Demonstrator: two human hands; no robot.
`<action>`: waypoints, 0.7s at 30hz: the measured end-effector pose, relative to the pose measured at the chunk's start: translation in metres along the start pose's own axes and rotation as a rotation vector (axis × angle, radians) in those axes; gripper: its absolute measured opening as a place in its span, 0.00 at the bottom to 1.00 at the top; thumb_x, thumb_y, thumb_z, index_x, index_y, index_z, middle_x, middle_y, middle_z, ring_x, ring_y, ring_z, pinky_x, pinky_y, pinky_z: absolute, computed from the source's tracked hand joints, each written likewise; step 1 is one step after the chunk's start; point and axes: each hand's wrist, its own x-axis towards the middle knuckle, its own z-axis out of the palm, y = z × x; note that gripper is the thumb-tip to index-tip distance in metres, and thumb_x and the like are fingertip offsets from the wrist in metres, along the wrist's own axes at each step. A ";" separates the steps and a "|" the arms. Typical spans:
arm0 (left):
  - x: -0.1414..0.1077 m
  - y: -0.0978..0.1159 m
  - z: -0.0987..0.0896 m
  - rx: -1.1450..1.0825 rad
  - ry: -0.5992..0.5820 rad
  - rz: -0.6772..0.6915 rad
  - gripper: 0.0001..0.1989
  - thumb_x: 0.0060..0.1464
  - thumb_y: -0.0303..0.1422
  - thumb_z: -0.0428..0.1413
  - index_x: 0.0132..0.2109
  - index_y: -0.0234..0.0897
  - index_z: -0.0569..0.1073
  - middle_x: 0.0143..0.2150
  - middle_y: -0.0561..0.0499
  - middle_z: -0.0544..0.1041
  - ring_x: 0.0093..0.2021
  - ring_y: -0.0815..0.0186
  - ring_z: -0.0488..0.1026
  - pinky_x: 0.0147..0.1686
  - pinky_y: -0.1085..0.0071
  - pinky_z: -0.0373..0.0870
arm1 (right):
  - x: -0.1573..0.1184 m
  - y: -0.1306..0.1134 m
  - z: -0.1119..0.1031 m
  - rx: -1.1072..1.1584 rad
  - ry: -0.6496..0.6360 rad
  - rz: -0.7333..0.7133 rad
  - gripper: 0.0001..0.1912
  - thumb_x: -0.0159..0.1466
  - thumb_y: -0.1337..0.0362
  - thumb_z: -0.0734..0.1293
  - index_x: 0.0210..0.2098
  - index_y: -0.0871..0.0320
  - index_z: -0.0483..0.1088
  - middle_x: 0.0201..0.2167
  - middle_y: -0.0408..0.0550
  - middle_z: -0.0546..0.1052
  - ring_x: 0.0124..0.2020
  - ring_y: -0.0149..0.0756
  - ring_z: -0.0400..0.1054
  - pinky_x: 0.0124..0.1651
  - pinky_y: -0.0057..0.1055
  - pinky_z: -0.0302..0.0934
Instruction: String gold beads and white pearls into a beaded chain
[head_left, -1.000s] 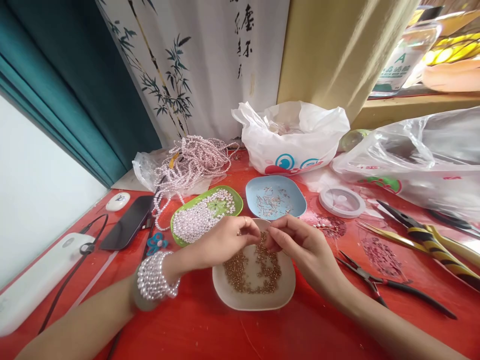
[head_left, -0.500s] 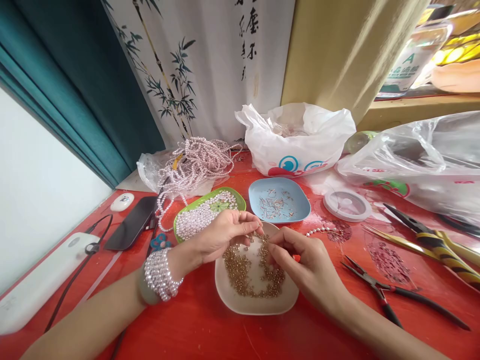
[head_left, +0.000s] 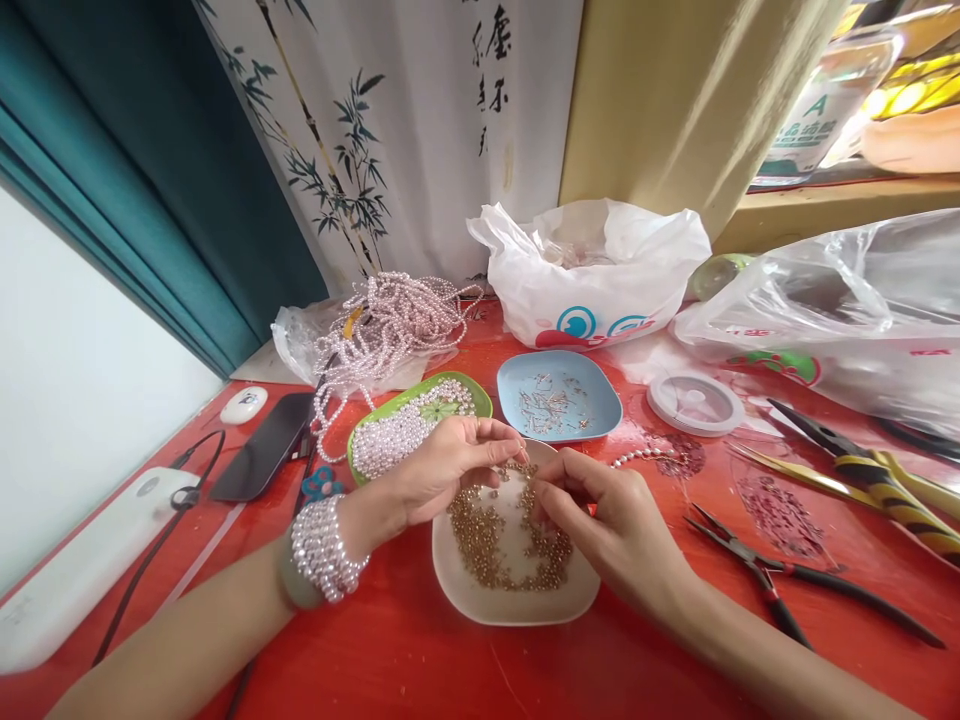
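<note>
Over a white dish [head_left: 517, 608] of small gold beads [head_left: 480, 540], both hands work close together. My left hand [head_left: 457, 465] is closed, thumb and fingertips pinched on something too small to make out. Strands of pearl beads [head_left: 328, 548] wrap its wrist. To the right, my right hand [head_left: 600, 505] has its thumb and forefinger pressed together over the dish's edge; what lies between them is hidden. Beyond the left hand is a green dish [head_left: 484, 393] of pale pearl beads [head_left: 397, 430]. A blue dish [head_left: 562, 362] with small metal pins [head_left: 546, 408] lies behind the white one.
Pearl strands [head_left: 397, 330] are heaped at the back left, near a phone [head_left: 266, 450] and a white power strip [head_left: 97, 570]. Plastic bags [head_left: 592, 280] stand behind. Right of my hand lie black-handled pliers [head_left: 765, 570], larger pliers [head_left: 855, 460], tweezers [head_left: 802, 475] and a round clear-lidded case [head_left: 696, 402].
Both hands keep nearly the same pinched pose over the white dish. The whole view has shifted slightly.
</note>
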 end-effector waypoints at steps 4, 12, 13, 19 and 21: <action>0.000 0.001 0.001 -0.010 0.025 -0.002 0.09 0.42 0.30 0.62 0.31 0.29 0.72 0.29 0.50 0.71 0.26 0.76 0.63 0.24 0.76 0.57 | 0.001 -0.001 0.000 -0.015 0.013 -0.002 0.08 0.56 0.68 0.57 0.22 0.57 0.62 0.16 0.41 0.68 0.18 0.28 0.60 0.22 0.25 0.54; 0.002 -0.002 0.000 -0.021 0.026 -0.013 0.08 0.42 0.30 0.62 0.30 0.30 0.72 0.29 0.52 0.71 0.25 0.77 0.63 0.25 0.76 0.56 | 0.002 0.000 0.001 -0.027 0.009 -0.013 0.08 0.56 0.67 0.56 0.22 0.58 0.63 0.16 0.40 0.67 0.18 0.28 0.60 0.21 0.25 0.54; 0.002 -0.002 -0.001 -0.020 0.025 -0.012 0.08 0.42 0.30 0.62 0.30 0.30 0.73 0.29 0.52 0.71 0.25 0.77 0.63 0.25 0.76 0.56 | 0.002 0.001 0.001 -0.028 0.011 -0.013 0.08 0.56 0.67 0.56 0.22 0.58 0.63 0.16 0.40 0.67 0.18 0.28 0.60 0.21 0.25 0.54; 0.002 -0.001 -0.001 -0.024 0.023 -0.014 0.07 0.42 0.29 0.62 0.30 0.29 0.73 0.29 0.51 0.72 0.25 0.77 0.64 0.25 0.76 0.57 | 0.002 0.002 0.002 -0.045 0.024 -0.009 0.08 0.57 0.66 0.56 0.23 0.58 0.63 0.16 0.40 0.67 0.17 0.28 0.60 0.21 0.25 0.54; 0.002 -0.001 -0.001 -0.035 0.024 -0.016 0.07 0.42 0.29 0.62 0.30 0.30 0.73 0.29 0.51 0.73 0.26 0.76 0.64 0.26 0.77 0.57 | 0.002 0.002 0.002 -0.060 0.029 -0.016 0.09 0.58 0.65 0.57 0.24 0.58 0.64 0.15 0.40 0.67 0.17 0.28 0.60 0.20 0.24 0.54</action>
